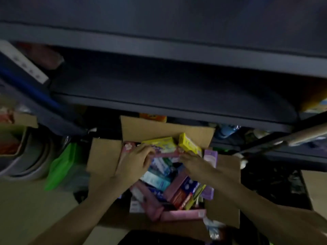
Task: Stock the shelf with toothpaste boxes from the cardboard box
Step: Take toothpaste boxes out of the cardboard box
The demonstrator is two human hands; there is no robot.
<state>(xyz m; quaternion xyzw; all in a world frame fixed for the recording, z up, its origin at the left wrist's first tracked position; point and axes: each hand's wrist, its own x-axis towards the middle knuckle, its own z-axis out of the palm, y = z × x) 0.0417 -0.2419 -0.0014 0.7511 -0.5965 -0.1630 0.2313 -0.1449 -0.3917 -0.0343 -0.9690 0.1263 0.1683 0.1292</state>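
Gripping pink toothpaste box [166, 154] between left hand [136, 161], right hand [192, 162], above cardboard box [104, 154]

Cardboard box [168, 131]: matt brown. Toothpaste boxes [159, 181]: glossy card. Shelf [177, 103]: dark, smooth, matt.

Head view, near; looks steeply down, forward.

The light is dim and the view blurred. A dark grey metal shelving unit [159, 50] fills the upper half. Below lies a pale beige floor [26, 209], with a bright green plastic bag [60, 165] and round grey tubs [30, 156] at left.
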